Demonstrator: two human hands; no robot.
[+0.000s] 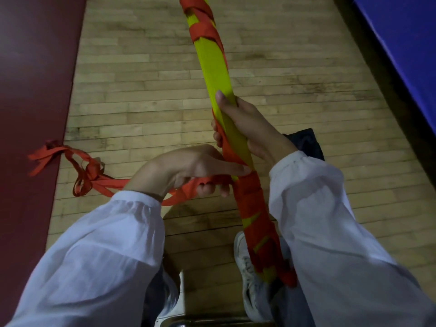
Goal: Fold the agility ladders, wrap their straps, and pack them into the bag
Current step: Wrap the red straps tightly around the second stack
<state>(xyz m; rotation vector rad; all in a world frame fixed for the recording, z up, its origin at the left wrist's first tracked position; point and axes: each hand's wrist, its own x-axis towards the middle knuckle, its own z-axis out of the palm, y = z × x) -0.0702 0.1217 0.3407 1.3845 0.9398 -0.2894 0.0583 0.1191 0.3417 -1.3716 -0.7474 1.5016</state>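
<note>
no readable text, labels, brands, numbers or signs anywhere

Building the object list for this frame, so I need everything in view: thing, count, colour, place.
ladder bundle: 1, yellow, slanting up through mid-frame
strap wraps: 2 patches, red-orange, wound round the bundle's top and bottom ends
loose strap: strand count unclear, red-orange, trailing left over the floor onto the mat
wooden floor: 1, light brown, centre
maroon mat: 1, left edge
blue mat: 1, top right
dark object: 1, black, behind the right wrist, kind unclear
shoe: 1 plain, white, by the bundle's lower end
sleeves: 2, white
left hand: pinches the loose strap
right hand: grips the bundle
</note>
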